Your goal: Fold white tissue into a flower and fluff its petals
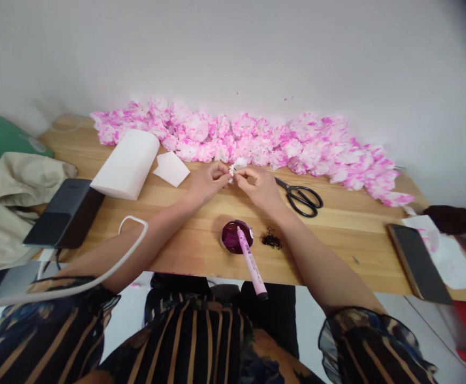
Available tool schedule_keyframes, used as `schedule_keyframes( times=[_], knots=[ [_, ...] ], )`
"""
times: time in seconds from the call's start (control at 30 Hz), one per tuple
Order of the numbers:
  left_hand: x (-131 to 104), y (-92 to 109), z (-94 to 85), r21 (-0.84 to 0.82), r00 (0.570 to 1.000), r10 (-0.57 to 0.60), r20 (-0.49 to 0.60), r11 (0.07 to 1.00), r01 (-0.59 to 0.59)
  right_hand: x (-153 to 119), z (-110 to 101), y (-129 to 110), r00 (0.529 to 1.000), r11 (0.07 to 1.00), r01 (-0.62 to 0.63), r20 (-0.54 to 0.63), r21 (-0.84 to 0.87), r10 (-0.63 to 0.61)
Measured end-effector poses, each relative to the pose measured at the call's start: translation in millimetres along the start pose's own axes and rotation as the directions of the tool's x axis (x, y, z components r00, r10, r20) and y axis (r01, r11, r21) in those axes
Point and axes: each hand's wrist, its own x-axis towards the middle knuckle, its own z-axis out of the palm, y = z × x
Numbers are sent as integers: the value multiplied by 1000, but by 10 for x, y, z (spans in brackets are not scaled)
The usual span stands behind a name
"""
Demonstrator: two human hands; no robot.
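My left hand (pixel 208 183) and my right hand (pixel 260 188) meet over the middle of the table, fingertips nearly touching. Both pinch a small bunched piece of white tissue paper (pixel 231 172), its folds gathered between them. Behind the fingers runs a long bank of pink-and-white paper flowers (pixel 252 136). Black-handled scissors (pixel 302 198) lie just right of my right hand. Nearer to me are a small bowl (pixel 233 237) of dark purple-pink, a pink marker (pixel 252 264) leaning on its rim, and a heap of tiny black ties or bands (pixel 271 239).
At left stand a stack of white tissue (pixel 126 165), a loose white piece (pixel 172 168), a black box-shaped device (pixel 62 213) and beige cloth (pixel 32 176). A white cable (pixel 131 248) crosses my left arm. A dark phone-like slab (pixel 417 261) and stained paper (pixel 455 256) lie right.
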Motion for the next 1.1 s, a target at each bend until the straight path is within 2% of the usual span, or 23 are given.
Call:
schedule_keyframes(
  times=[0.27, 0.43, 0.6, 0.77, 1.1],
  knots=[
    [-8, -24, 2, 114, 998, 67, 1, 991, -67, -6, 9, -1, 996, 1000, -1, -93, -29, -1],
    [-29, -6, 3, 188, 997, 76, 27, 979, -80, -8, 43, 13, 996, 994, 30, -82, -109, -39],
    [-54, 68, 0, 149, 997, 55, 58, 987, -64, -3, 40, 44, 994, 987, 64, -73, -145, -75],
    [-60, 125, 6, 86, 1000, 17, 18, 996, -18, 0, 34, 47, 994, 975, 94, -40, -200, -104],
    [-29, 65, -6, 20, 1000, -10, -10, 1000, 11, -1, 30, 32, 993, 971, 116, 2, -211, -118]
  ],
)
